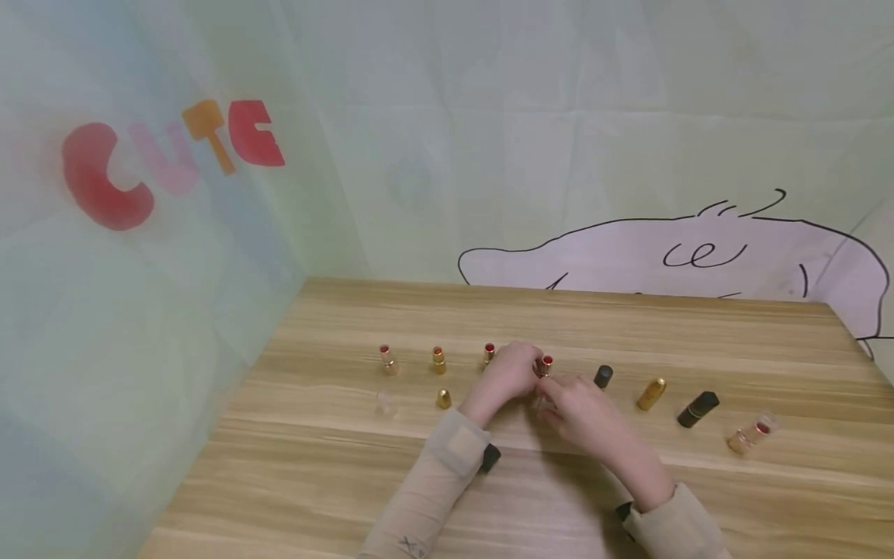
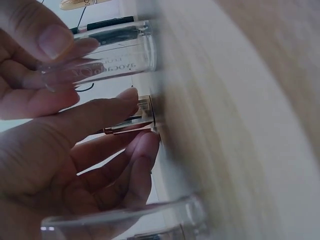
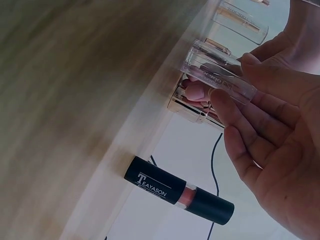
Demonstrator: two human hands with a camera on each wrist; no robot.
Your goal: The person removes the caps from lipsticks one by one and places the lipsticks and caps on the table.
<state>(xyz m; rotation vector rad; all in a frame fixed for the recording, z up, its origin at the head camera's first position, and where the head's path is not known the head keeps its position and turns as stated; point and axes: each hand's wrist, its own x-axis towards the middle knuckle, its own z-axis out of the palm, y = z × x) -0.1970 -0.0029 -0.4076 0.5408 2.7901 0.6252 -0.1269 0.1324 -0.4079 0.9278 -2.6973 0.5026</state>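
An uncapped red lipstick [image 1: 547,362] stands near the middle of the table. My left hand [image 1: 511,369] pinches its base low down by the tabletop; the left wrist view shows the gold base [image 2: 145,107] between thumb and fingers. Just beside it, my right hand [image 1: 578,407] holds a clear, lettered lipstick cap [image 3: 220,72] between thumb and fingers. The cap is apart from the lipstick's tip, with its lower end close to the table. Left of my hands stand more uncapped lipsticks, one red [image 1: 489,354], one orange-red [image 1: 438,360] and one red with a pale base [image 1: 388,361].
A clear cap [image 1: 386,403], a gold cap [image 1: 444,399] and a black cap [image 1: 491,458] are nearer the front left. On the right are a black lipstick [image 1: 604,376], a gold one [image 1: 652,394], another black one [image 1: 698,409] and a clear-capped one [image 1: 749,436]. Fabric walls border the table.
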